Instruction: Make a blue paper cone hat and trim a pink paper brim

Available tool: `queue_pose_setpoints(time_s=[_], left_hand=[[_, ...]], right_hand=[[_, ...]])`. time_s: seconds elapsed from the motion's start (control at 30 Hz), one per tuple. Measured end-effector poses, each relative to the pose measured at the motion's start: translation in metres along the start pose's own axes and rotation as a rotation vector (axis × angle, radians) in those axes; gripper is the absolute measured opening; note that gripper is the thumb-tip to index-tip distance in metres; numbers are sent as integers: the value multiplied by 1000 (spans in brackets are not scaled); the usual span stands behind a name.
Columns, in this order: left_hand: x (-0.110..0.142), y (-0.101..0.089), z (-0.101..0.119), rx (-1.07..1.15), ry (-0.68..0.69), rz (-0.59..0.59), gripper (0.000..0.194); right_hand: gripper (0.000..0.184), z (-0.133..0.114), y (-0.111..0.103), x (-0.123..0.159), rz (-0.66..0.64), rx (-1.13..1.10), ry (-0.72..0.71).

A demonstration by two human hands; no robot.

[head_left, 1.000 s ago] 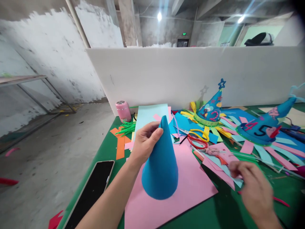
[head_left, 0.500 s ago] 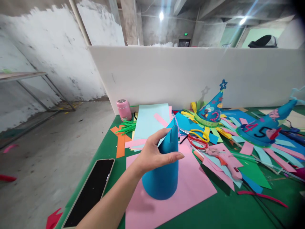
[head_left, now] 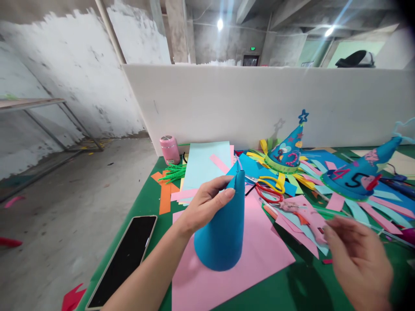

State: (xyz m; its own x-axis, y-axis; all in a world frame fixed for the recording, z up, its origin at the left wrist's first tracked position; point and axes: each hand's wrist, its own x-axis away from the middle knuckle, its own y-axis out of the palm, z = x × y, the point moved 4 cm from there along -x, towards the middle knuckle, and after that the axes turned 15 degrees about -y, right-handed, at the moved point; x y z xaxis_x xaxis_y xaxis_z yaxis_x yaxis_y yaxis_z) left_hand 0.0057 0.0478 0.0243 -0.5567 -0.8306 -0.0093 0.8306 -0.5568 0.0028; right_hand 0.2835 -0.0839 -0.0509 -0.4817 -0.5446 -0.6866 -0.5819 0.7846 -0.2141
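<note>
My left hand (head_left: 205,203) grips a plain blue paper cone (head_left: 223,229) near its tip and holds it upright on a pink paper sheet (head_left: 259,255). My right hand (head_left: 359,261) hovers low at the right over the green table (head_left: 292,289), blurred by motion, fingers loosely curled, nothing visible in it. It is close to a pink glue gun (head_left: 306,218) lying among paper scraps.
A phone (head_left: 125,259) lies at the table's left edge. Red and yellow scissors (head_left: 267,188), two decorated blue party hats (head_left: 288,149) (head_left: 359,172), coloured paper strips, a light blue sheet (head_left: 205,164), green pipe cleaners (head_left: 173,172) and a pink cylinder (head_left: 169,150) fill the back. A white partition (head_left: 259,99) stands behind.
My left hand regripped the cone: fingers stretched half a second ago, now closed near the tip. My right hand left view, then came back in at the lower right.
</note>
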Motion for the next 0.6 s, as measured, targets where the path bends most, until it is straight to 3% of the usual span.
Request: queue_pose_setpoints(time_s=[0.07,0.17,0.3,0.43,0.6], left_hand=[[0,1,1,-6,3,-1,34],[-1,3,2,3,11,7,37],[-3,6,4,7,65,-14,35],[-4,7,7,44,107,-52,33],[-2,7,3,75,49,-114,39]], right_hand=[[25,-29,29,-6,-43,-42,-70],[23,-78,70,-17,-238,-234,-218],[30,-126,105,-34,-410,-432,-319],[26,-143,122,-45,-442,-477,-346],[20,-144,123,-48,-412,-429,-388]])
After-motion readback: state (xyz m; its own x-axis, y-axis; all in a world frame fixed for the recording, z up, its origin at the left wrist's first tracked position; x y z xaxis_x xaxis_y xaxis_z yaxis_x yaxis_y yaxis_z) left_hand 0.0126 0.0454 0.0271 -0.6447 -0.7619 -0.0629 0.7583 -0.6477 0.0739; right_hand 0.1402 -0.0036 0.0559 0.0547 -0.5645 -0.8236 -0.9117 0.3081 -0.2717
